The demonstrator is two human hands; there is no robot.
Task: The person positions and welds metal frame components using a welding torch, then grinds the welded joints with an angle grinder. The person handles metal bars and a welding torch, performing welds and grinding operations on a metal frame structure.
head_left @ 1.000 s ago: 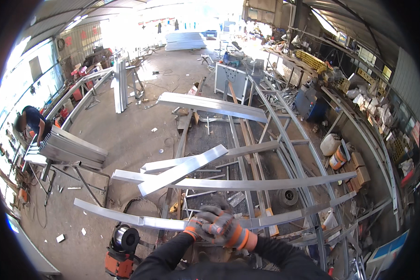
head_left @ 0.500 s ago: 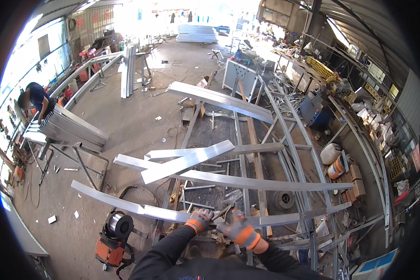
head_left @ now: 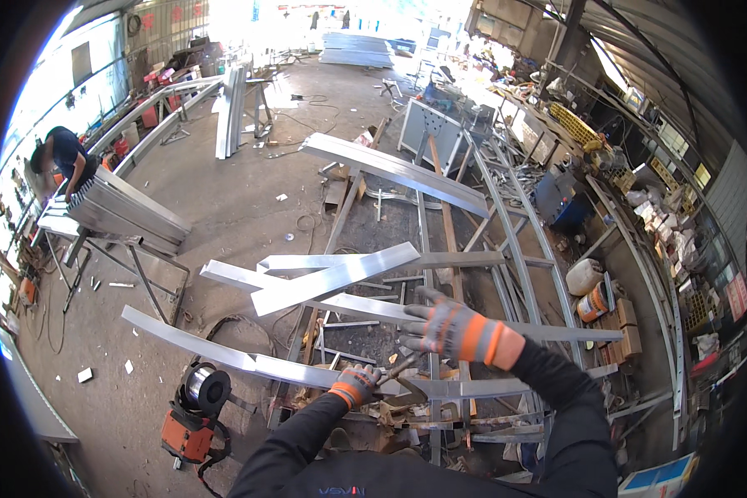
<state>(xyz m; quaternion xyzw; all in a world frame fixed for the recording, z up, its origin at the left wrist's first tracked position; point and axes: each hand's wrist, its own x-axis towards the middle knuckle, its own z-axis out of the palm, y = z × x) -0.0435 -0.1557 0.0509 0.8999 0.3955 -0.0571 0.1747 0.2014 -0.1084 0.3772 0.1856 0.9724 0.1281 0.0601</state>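
Right fingers [head_left: 417,327] spread wide over metal bar [head_left: 568,333], left fingers [head_left: 372,376] around dark tool [head_left: 400,368], littered workshop floor [head_left: 245,212]

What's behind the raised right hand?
A long silvery bar passes behind the right hand, showing on both sides of it. The stretch directly behind the hand is covered, so I can't tell what else is there.

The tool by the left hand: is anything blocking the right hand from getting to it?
Nothing visible is. The right hand is open, up and to the right of the tool in this view. It covers part of a long bar.
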